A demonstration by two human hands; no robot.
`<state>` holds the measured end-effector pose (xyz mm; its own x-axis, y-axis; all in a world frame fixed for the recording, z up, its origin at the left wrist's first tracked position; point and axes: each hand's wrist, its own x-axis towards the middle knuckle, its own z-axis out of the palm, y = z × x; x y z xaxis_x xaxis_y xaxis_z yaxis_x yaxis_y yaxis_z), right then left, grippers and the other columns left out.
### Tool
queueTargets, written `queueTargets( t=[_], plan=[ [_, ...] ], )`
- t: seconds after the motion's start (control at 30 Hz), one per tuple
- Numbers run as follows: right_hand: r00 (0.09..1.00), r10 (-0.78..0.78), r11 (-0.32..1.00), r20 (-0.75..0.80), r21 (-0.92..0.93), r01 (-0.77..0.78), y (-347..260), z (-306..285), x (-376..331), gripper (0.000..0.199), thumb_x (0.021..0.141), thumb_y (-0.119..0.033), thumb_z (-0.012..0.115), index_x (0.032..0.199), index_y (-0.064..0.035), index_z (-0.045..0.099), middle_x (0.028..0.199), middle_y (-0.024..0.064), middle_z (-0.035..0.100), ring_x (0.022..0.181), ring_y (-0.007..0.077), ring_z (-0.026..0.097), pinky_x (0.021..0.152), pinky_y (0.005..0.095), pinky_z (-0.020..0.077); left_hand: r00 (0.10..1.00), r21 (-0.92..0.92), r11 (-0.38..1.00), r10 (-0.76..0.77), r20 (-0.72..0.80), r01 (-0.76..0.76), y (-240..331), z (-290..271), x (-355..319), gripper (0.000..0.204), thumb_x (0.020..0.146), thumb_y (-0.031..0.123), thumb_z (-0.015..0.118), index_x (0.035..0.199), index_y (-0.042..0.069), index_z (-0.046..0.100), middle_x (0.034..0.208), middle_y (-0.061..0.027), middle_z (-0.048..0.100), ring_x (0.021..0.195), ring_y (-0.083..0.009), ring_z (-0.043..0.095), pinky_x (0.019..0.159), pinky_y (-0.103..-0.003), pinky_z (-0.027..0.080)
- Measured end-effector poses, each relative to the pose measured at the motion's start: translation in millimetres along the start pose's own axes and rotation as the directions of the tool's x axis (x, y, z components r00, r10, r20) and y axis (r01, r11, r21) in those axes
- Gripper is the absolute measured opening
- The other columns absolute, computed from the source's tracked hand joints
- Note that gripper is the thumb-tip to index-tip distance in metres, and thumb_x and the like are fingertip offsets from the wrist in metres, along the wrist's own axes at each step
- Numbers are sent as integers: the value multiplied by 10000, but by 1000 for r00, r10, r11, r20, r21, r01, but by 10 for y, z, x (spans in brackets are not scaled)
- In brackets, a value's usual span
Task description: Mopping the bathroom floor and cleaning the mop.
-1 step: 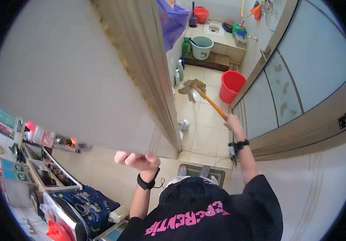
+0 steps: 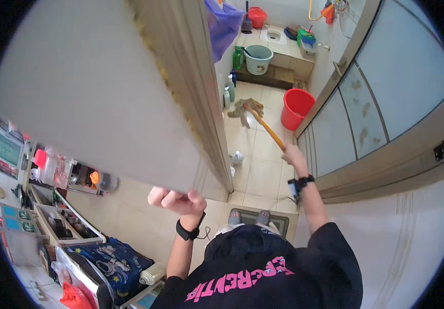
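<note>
My right hand point(image 2: 295, 158) is wrapped round the yellow-orange handle of a mop point(image 2: 269, 129), close to the handle's near end. The mop's grey-brown cloth head point(image 2: 244, 110) is out ahead over the pale tiled floor point(image 2: 265, 175); whether it touches the tiles I cannot tell. A white thing shows partly behind the mop head. My left hand point(image 2: 178, 201) is raised with its fingers curled, by the lower edge of the white wall point(image 2: 93, 108). Nothing shows in those fingers. Both wrists wear dark bands.
A red bucket point(image 2: 297, 109) stands right of the mop, beside the frosted glass door point(image 2: 335, 121). Farther back are a pale green bucket point(image 2: 258, 60) and a squat toilet point(image 2: 273, 36). Bottles point(image 2: 238, 158) stand along the left wall. My feet are on a dark mat point(image 2: 279, 222).
My right hand and the mop handle have shifted slightly left and toward the far end. My left hand stays about where it was. The wall's edge sits slightly differently in view.
</note>
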<state>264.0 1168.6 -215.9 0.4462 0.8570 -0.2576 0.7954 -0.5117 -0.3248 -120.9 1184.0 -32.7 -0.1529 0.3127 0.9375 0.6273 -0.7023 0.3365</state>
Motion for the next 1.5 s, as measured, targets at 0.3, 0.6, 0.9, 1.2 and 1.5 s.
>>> queueTargets(
  t=[0.3, 0.6, 0.9, 1.2, 1.5],
  plan=[
    [973, 147, 984, 179, 70, -162, 9, 1261, -1202, 795, 768, -45, 528, 1489, -163, 215, 884, 247, 660, 830, 392, 649, 741, 494, 513, 975, -119, 987, 130, 178, -109, -51, -83, -87, 262, 871, 146, 640, 892, 119, 380, 970, -84, 290, 888, -235, 348, 783, -396, 316],
    [976, 141, 980, 163, 116, -161, 670, 1307, -2550, 764, 827, -116, 500, 1515, -160, 170, 861, 293, 642, 815, 425, 641, 743, 512, 494, 871, -460, 849, -3, 491, 262, 314, -492, -239, 172, 936, 49, 474, 787, -35, 464, 816, -98, 446, 709, -200, 403, 587, -294, 323],
    [992, 92, 906, 84, 406, -118, 690, 493, -4062, 430, 928, -220, 479, 1350, -138, 480, 838, 245, 654, 791, 413, 630, 733, 467, 497, 36, -253, 804, 278, 960, 538, 1285, -439, -1942, 350, 835, 109, 638, 1146, 8, 511, 1050, -170, 568, 1012, -318, 558, 871, -392, 453],
    [985, -99, 751, 141, 660, -19, 345, -886, -5777, 109, 849, -158, 616, 887, -58, 597, 719, 148, 609, 688, 334, 622, 627, 405, 476, 82, -723, 569, 761, 643, 392, 2711, -825, -2406, 553, 689, 285, 807, 1136, 71, 561, 1105, -118, 567, 1109, -312, 506, 918, -395, 416],
    [927, -314, 544, -207, 761, 354, 243, -980, -5437, 442, 776, 51, 635, 1194, -92, 615, 809, 86, 563, 689, 184, 567, 641, 285, 462, 141, -528, 430, 663, 736, 732, 2670, -1193, -1539, 212, 742, 121, 754, 891, 39, 628, 832, -85, 625, 797, -266, 599, 732, -347, 467]
  ],
)
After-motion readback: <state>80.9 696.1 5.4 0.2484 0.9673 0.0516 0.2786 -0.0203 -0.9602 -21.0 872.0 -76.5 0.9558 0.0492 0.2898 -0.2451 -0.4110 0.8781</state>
